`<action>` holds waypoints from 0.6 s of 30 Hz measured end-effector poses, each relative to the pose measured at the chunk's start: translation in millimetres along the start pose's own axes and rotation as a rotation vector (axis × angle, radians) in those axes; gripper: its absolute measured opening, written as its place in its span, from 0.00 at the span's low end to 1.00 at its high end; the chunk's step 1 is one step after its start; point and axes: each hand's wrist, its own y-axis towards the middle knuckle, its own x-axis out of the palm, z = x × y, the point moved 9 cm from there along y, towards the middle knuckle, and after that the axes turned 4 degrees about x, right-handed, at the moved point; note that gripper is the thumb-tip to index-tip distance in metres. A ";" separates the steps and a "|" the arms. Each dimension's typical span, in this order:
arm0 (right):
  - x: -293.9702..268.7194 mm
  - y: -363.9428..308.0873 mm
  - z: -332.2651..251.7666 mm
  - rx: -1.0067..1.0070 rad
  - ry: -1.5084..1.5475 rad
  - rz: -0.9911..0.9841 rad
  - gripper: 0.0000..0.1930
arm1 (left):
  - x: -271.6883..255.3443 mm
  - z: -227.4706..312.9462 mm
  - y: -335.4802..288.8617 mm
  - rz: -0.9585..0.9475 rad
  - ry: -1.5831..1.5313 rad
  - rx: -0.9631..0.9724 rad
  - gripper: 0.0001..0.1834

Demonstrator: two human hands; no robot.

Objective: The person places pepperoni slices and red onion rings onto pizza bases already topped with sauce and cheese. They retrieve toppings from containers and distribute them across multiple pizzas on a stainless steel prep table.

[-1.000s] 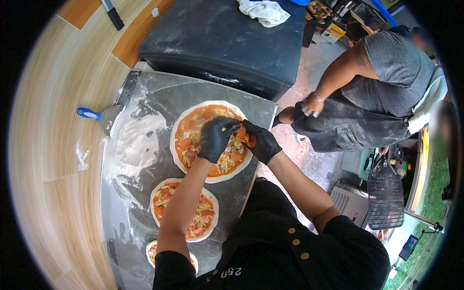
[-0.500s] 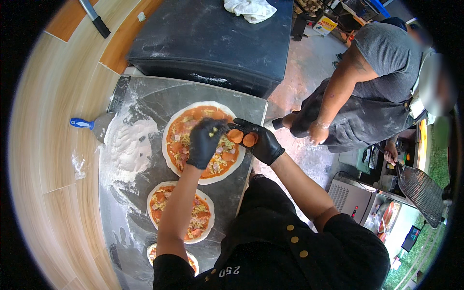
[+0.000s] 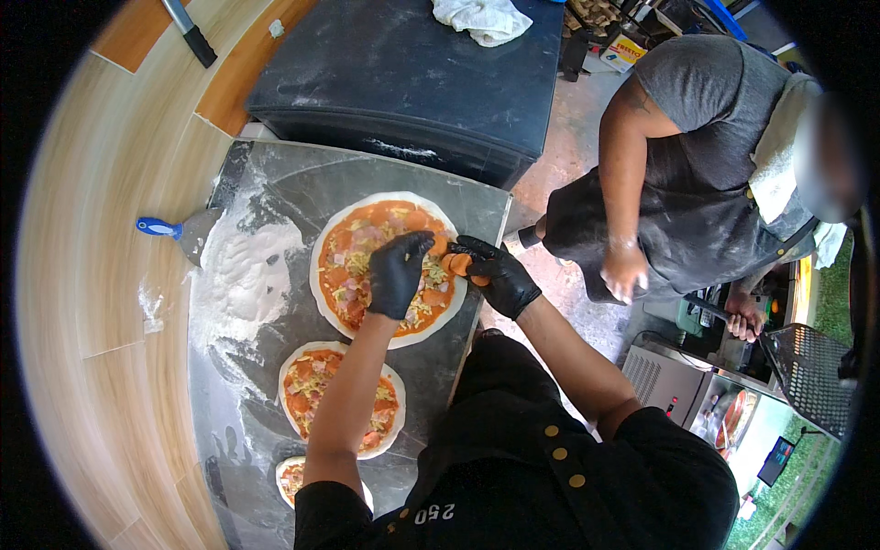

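Observation:
A large raw pizza (image 3: 341, 307) lies on the dark worktop, spread with sauce, shredded cheese, diced pink meat and pepperoni. My left hand (image 3: 397, 275), in a black glove, is over its middle, fingers closed at the edge of a pepperoni slice (image 3: 439, 245). At the pizza's right rim my right hand (image 3: 500, 282), also black-gloved, holds several pepperoni slices (image 3: 456, 264) fanned out along its fingers. Nearer to me sits a smaller topped pizza (image 3: 385, 403), partly under my left forearm. A still smaller one (image 3: 291, 481) is mostly hidden by my sleeve.
Flour (image 3: 243, 275) is heaped on the worktop's left, beside a blue-handled scraper (image 3: 160, 227). A dark box-shaped unit (image 3: 403, 87) with a white cloth (image 3: 486, 20) stands beyond. On the right another person (image 3: 678, 192) holds a perforated pizza peel (image 3: 807, 376).
My left hand has turned and shifted slightly right, its fingertips now at a pepperoni slice near my right hand. The other person has moved left, and their peel has shifted.

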 end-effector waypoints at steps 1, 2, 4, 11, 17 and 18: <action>-5.7 -1.4 -1.3 -0.016 -0.012 0.017 0.30 | 4.2 -6.2 2.6 -0.015 0.072 -0.016 0.08; -10.4 -3.7 -2.1 -0.024 -0.017 0.025 0.29 | 9.0 -8.3 4.8 -0.045 0.169 0.004 0.07; -17.2 -9.3 -4.4 -0.042 -0.030 0.038 0.29 | 20.0 -6.8 6.6 -0.140 0.350 0.063 0.07; 6.7 -23.2 -6.5 -0.050 -0.079 -0.047 0.30 | 8.4 37.6 -15.9 -0.136 0.194 0.109 0.11; 44.8 -18.9 7.7 0.009 -0.163 -0.166 0.31 | -7.3 57.9 -40.4 -0.134 0.162 0.110 0.09; 44.0 -18.5 14.0 0.067 -0.114 -0.131 0.31 | -7.0 54.2 -41.7 -0.166 0.143 0.084 0.09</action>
